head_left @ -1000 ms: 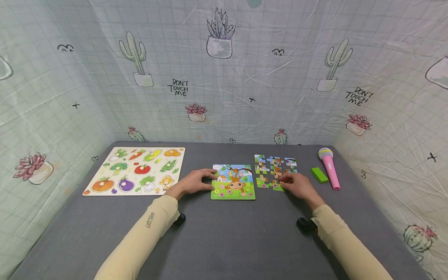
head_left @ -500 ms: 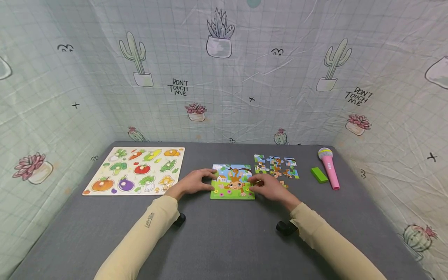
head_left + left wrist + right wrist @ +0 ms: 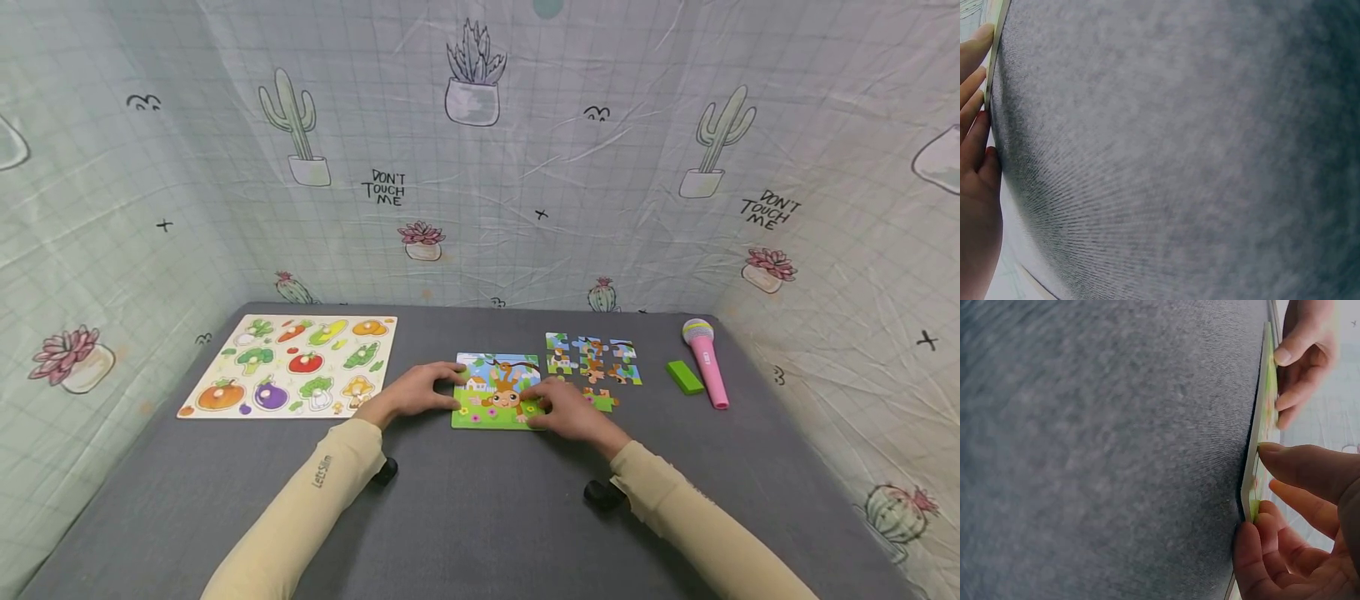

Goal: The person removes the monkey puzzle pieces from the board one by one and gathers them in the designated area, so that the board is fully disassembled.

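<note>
A square monkey jigsaw board [image 3: 491,392] lies flat between both hands in the head view. My left hand [image 3: 412,390] rests at its left edge, thumb and fingertips spread along that side. At the lower right corner, my right hand [image 3: 568,408] pinches a small green puzzle piece [image 3: 1254,509] against the board; the hand mostly covers the piece. The right thumb [image 3: 1279,456] lies on the board's edge in the right wrist view. Beyond the right hand lie several loose monkey puzzle pieces [image 3: 592,367], set out in rows and partly hidden by it.
On the left lies a large vegetable peg puzzle [image 3: 285,408]. A green block [image 3: 684,377] and a pink toy microphone [image 3: 707,362] lie at the right. The grey table [image 3: 480,517] backs onto a patterned cloth [image 3: 480,250].
My right hand has moved left from the loose pieces to the board's right side, then slightly down to its lower right corner. My left hand has stayed at the left edge.
</note>
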{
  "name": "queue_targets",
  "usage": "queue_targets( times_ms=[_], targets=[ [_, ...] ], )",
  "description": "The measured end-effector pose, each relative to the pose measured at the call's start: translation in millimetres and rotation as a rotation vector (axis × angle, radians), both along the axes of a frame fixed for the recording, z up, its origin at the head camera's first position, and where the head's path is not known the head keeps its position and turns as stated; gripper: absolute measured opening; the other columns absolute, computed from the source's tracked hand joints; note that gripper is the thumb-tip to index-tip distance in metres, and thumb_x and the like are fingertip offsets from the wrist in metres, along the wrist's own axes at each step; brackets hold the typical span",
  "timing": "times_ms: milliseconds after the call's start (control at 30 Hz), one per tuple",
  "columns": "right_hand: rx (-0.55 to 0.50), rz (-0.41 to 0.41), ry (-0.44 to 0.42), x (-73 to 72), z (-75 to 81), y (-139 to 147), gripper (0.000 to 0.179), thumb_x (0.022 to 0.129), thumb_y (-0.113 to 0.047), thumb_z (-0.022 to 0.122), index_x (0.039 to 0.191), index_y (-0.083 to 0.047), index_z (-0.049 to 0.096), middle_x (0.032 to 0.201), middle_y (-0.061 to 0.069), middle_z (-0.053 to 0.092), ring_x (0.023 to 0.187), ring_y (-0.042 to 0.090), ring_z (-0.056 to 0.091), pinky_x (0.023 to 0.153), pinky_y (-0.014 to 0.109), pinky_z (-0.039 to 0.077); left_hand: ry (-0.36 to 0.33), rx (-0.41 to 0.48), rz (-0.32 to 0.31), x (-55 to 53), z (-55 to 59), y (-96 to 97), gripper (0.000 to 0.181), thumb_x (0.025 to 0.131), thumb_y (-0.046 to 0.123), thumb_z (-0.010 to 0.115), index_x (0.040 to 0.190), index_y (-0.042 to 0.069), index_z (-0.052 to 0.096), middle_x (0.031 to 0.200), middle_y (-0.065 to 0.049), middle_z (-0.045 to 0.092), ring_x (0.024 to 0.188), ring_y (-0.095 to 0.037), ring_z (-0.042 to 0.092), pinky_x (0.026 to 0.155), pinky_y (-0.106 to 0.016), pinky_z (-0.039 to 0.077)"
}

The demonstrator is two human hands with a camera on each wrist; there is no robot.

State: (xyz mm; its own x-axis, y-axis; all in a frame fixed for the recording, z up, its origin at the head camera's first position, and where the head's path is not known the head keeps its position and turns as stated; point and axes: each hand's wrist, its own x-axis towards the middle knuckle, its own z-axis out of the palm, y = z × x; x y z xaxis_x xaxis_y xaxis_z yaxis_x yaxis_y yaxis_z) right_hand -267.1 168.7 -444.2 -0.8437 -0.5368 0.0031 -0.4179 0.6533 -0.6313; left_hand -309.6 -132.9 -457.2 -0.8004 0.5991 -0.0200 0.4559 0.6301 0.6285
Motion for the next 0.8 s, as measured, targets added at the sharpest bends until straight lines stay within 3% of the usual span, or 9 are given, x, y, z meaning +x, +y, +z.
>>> queue_targets(
  times_ms=[200,467,567,700,800],
  targets=[
    [-0.013,0.003,-0.005,1.1,1.0,-0.8,0.036,0.086,-0.007,0.074,0.121,-0.003,0.068,0.110,0.013,0.057,0.094,0.027,0.057,0.076,0.037,0.050,0.003,-0.001,-0.004,-0.4,0.1,-0.5,0.043,0.089,0.026,0.073,0.128,0.008,0.065,0.150,-0.007,0.044,0.140,-0.030,0.036,0.114,-0.048,0.031],
    [-0.061,-0.009,0.022,3.2,-1.8,-3.7,0.035,0.085,-0.004,0.073,0.120,-0.007,0.068,0.095,0.010,0.047,0.081,0.022,0.039,0.067,0.034,0.032,-0.001,-0.008,-0.003,-0.4,0.3,0.3,0.043,0.089,0.026,0.073,0.127,0.009,0.065,0.150,-0.007,0.044,0.140,-0.030,0.036,0.114,-0.048,0.032],
    [-0.086,-0.013,0.023,3.1,-1.7,-1.7,0.032,0.087,-0.003,0.071,0.119,-0.006,0.069,0.098,0.010,0.050,0.082,0.020,0.041,0.067,0.034,0.036,-0.008,-0.007,-0.003,-0.4,0.7,0.6,0.043,0.089,0.026,0.073,0.128,0.009,0.065,0.150,-0.007,0.044,0.141,-0.030,0.035,0.114,-0.048,0.031],
    [-0.167,-0.047,-0.050,2.7,0.2,5.8,0.028,0.092,-0.001,0.064,0.120,-0.005,0.069,0.106,0.011,0.057,0.081,0.021,0.048,0.068,0.036,0.041,-0.014,-0.005,0.003,-0.4,0.9,0.6,0.043,0.089,0.026,0.073,0.127,0.009,0.065,0.150,-0.006,0.044,0.141,-0.029,0.035,0.114,-0.048,0.031],
    [-0.236,-0.131,-0.147,2.8,1.8,17.6,0.028,0.096,-0.003,0.060,0.123,-0.006,0.067,0.116,0.012,0.061,0.089,0.023,0.055,0.072,0.038,0.046,-0.015,-0.007,0.004,-0.1,1.2,0.6,0.043,0.089,0.026,0.073,0.128,0.009,0.065,0.150,-0.006,0.044,0.141,-0.030,0.035,0.114,-0.048,0.032]
  ],
)
